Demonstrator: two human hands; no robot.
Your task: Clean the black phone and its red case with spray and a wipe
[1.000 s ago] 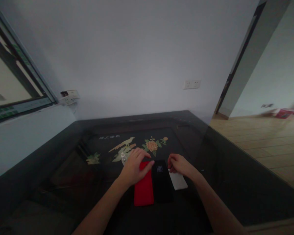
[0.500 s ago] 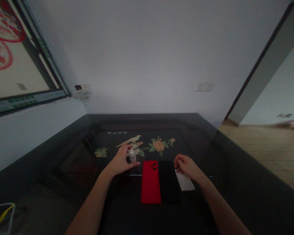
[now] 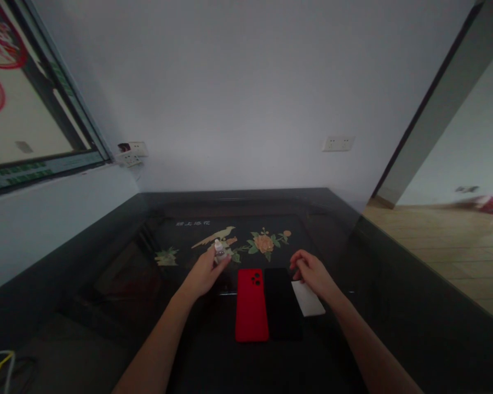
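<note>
A small clear bottle with a white dropper-like cap (image 3: 219, 248) is held between the thumb and fingers of my left hand (image 3: 203, 271), tilted a little to the left. To the right of that hand a red smartphone (image 3: 252, 306) lies back up, its camera lenses at the far end. Alongside it is a flat black rectangular item (image 3: 282, 306), perhaps another phone. My right hand (image 3: 310, 272) hovers over the far end of a white rectangular sheet or cloth (image 3: 309, 299). Its fingers are loosely curled and apart, with nothing visible in them.
The glossy black table (image 3: 213, 361) carries a printed bird and flower picture (image 3: 264, 243). A wall with sockets (image 3: 338, 144) stands behind it, and a window (image 3: 36, 109) is at the left. White and yellow cables (image 3: 2, 366) show at lower left.
My left hand has closed on the bottle and moved it slightly away from me and to the left. My right hand has lifted a little from the white sheet, its fingers loosening.
</note>
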